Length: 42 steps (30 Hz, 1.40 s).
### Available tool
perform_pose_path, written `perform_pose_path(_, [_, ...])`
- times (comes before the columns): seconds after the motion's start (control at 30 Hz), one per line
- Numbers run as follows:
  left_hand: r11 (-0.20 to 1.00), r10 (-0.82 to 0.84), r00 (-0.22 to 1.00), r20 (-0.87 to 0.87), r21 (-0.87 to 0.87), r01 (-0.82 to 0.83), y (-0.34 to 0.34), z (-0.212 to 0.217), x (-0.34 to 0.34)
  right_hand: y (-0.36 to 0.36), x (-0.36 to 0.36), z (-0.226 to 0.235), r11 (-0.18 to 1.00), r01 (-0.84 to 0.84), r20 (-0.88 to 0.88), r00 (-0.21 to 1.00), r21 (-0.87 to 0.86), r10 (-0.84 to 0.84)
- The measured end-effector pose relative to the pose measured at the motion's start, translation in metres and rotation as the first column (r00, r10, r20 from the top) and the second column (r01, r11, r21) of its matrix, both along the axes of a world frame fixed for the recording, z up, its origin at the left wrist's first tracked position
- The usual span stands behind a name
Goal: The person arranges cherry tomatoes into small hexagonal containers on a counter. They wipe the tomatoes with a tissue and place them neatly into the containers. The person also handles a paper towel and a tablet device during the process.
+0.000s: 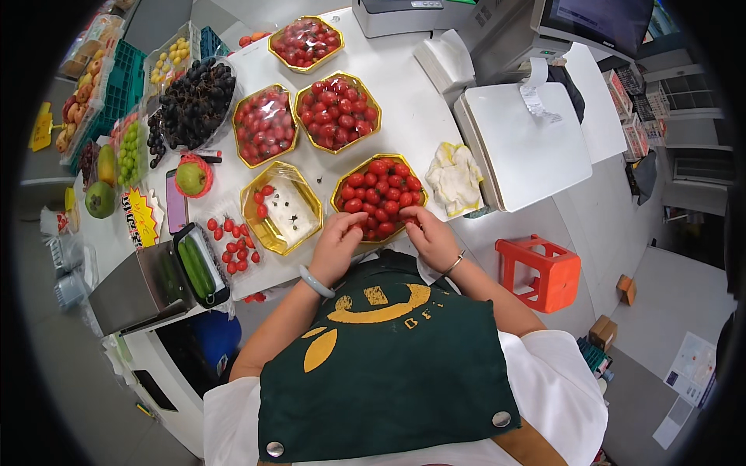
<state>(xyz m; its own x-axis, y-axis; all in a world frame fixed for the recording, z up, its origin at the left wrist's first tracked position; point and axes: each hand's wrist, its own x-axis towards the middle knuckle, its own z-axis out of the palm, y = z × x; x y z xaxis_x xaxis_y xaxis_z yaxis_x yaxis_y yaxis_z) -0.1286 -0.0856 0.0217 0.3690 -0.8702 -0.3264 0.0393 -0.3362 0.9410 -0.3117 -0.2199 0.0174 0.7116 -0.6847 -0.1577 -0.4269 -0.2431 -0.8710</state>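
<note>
A gold-rimmed tray heaped with red cherry tomatoes stands at the table's near edge, directly before me. Its near left corner is met by my left hand, fingertips on the tomatoes and rim, thumb apart from the fingers. On the near right side, my right hand reaches in with its fingertips at the tomatoes, also loosely open. No tomato shows lifted in either hand. Left of this tray, another gold tray holds a few tomatoes and some dark stem bits. Loose tomatoes lie on clear plastic beside it.
Wrapped tomato trays stand farther back, with black grapes to their left. A crumpled white cloth and a scale are at right. Cucumbers lie in a dark tray at left. A red stool stands right of me.
</note>
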Motion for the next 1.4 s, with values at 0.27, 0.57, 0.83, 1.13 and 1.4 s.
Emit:
perform_pose_path(0.27, [0.951,-0.157,0.744,0.649,-0.103,0.29,-0.007,0.001,-0.004,-0.002,-0.005,-0.009,0.962,-0.043,-0.119,0.993,-0.271,0.011])
perform_pose_path(0.57, [0.958,-0.076,0.675,0.734,-0.133,0.253,0.012,-0.001,0.002,0.001,-0.006,-0.014,0.933,-0.039,-0.167,0.986,-0.357,-0.023])
perform_pose_path(0.83, [0.985,0.054,0.774,0.631,-0.162,0.063,0.025,0.003,0.018,0.002,-0.002,-0.017,0.947,-0.002,-0.147,0.988,-0.321,-0.048])
perform_pose_path(1.13, [0.929,0.263,0.571,0.778,-0.044,-0.368,0.061,-0.002,0.122,0.002,-0.006,-0.007,0.881,-0.061,-0.147,0.989,-0.469,-0.01])
perform_pose_path(1.4, [0.876,-0.405,0.206,0.891,0.442,-0.191,0.042,-0.019,0.129,-0.005,-0.006,0.007,0.9,-0.024,-0.071,0.997,-0.435,-0.008])
